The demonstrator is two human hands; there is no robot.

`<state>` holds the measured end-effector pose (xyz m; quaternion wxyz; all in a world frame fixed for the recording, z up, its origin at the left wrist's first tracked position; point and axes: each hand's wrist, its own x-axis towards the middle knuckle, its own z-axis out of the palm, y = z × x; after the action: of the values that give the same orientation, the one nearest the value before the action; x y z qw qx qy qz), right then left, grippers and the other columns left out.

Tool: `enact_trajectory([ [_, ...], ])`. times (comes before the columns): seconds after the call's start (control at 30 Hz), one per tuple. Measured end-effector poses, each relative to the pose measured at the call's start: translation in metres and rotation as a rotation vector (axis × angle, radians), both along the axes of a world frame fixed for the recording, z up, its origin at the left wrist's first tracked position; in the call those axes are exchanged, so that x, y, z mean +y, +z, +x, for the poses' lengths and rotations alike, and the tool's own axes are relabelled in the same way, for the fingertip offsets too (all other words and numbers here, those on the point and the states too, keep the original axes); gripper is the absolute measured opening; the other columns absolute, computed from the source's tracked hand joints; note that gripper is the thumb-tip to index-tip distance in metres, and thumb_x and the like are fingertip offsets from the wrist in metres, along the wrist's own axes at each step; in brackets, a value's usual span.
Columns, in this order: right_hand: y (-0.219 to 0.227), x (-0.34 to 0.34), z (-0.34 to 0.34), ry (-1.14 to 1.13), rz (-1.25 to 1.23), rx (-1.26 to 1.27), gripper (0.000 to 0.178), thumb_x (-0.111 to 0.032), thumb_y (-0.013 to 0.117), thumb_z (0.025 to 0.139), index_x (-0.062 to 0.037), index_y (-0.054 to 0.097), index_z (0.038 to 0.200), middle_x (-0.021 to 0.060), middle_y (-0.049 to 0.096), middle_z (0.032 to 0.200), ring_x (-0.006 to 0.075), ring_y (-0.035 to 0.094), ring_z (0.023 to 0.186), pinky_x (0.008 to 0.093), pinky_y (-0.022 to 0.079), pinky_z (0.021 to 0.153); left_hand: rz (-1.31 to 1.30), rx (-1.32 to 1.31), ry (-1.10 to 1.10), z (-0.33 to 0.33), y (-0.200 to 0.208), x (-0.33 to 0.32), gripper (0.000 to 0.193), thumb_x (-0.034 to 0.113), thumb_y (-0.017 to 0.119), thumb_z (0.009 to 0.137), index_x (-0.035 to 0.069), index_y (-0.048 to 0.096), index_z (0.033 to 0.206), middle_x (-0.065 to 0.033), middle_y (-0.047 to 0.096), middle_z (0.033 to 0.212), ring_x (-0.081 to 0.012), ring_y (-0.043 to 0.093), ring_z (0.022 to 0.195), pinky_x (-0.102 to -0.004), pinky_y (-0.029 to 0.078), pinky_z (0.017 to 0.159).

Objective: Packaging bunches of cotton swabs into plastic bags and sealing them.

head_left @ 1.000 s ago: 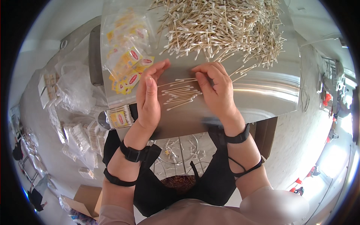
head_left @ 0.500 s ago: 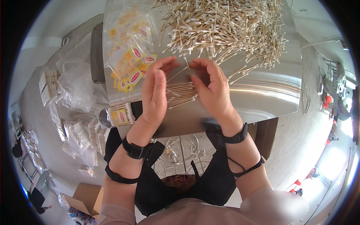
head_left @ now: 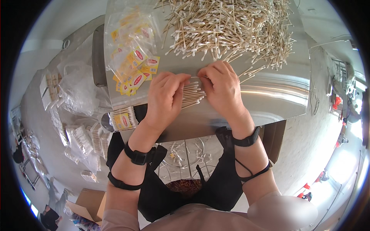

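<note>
A row of cotton swabs (head_left: 192, 95) lies side by side on the metal table (head_left: 266, 102), its left part hidden behind my left hand (head_left: 165, 98). Fingertips of that hand are pinched together at the far end of the row. Opposite it, my right hand (head_left: 222, 89) is also closed in a pinch. A thin pale cotton swab (head_left: 194, 77) spans the small gap between both sets of fingertips; most of it is covered by the fingers. Just beyond the hands rises a big heap of loose cotton swabs (head_left: 231, 32) with white tips.
Clear plastic bags with yellow labels (head_left: 135, 63) lie on the table's left. A filled pack of cotton swabs (head_left: 123, 118) rests at the near left edge. Bagged packs (head_left: 83, 140) and an open cardboard box (head_left: 88, 204) are on the floor at left.
My left hand has gone from spread fingers to a pinch, moving right and nearer the row. The upright swab at my right hand now lies across between both hands' fingertips.
</note>
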<state>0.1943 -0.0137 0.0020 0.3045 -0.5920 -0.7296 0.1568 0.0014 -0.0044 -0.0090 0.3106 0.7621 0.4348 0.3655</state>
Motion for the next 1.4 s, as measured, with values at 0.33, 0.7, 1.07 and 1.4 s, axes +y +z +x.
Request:
enact_trajectory([
  [0.33, 0.003, -0.01, -0.008, -0.032, -0.047, 0.317, 0.015, 0.002, 0.068, 0.088, -0.0039, 0.07, 0.101, 0.0102, 0.066, 0.099, 0.0299, 0.064, 0.089, 0.0376, 0.053, 0.077, -0.455, -0.651, 0.089, -0.003, -0.008, -0.015, 0.039, 0.026, 0.037, 0.114, -0.001, 0.055, 0.135, -0.0143, 0.06, 0.14, -0.0218, 0.055, 0.129, -0.037, 0.039, 0.113],
  [0.7, -0.007, -0.029, -0.04, -0.085, -0.21, 0.84, 0.032, -0.022, 0.048, 0.111, 0.0028, 0.059, 0.127, 0.0141, 0.066, 0.116, 0.0222, 0.061, 0.105, 0.0318, 0.048, 0.094, -0.462, -0.833, -0.022, 0.004, -0.013, -0.021, 0.055, 0.041, 0.038, 0.112, -0.002, 0.042, 0.146, -0.0165, 0.048, 0.152, -0.0245, 0.047, 0.138, -0.039, 0.034, 0.117],
  [1.07, -0.007, -0.022, -0.016, -0.138, -0.261, 1.125, 0.045, -0.034, 0.039, 0.114, 0.0041, 0.058, 0.129, 0.0119, 0.066, 0.118, 0.0173, 0.059, 0.112, 0.0329, 0.046, 0.104, -0.13, 0.252, -0.224, -0.024, 0.021, -0.016, 0.1, 0.006, 0.089, 0.063, 0.008, 0.041, 0.151, -0.0152, 0.044, 0.155, -0.038, 0.046, 0.139, -0.0456, 0.045, 0.111],
  [1.4, -0.009, -0.027, -0.023, -0.13, -0.257, 1.027, 0.046, -0.035, 0.038, 0.114, 0.0037, 0.058, 0.13, 0.013, 0.067, 0.119, 0.0183, 0.06, 0.111, 0.0311, 0.046, 0.101, -0.061, 0.071, -0.151, -0.018, 0.001, -0.01, 0.074, 0.016, 0.081, 0.082, 0.004, 0.046, 0.146, -0.0169, 0.052, 0.147, -0.04, 0.054, 0.13, -0.0462, 0.046, 0.109],
])
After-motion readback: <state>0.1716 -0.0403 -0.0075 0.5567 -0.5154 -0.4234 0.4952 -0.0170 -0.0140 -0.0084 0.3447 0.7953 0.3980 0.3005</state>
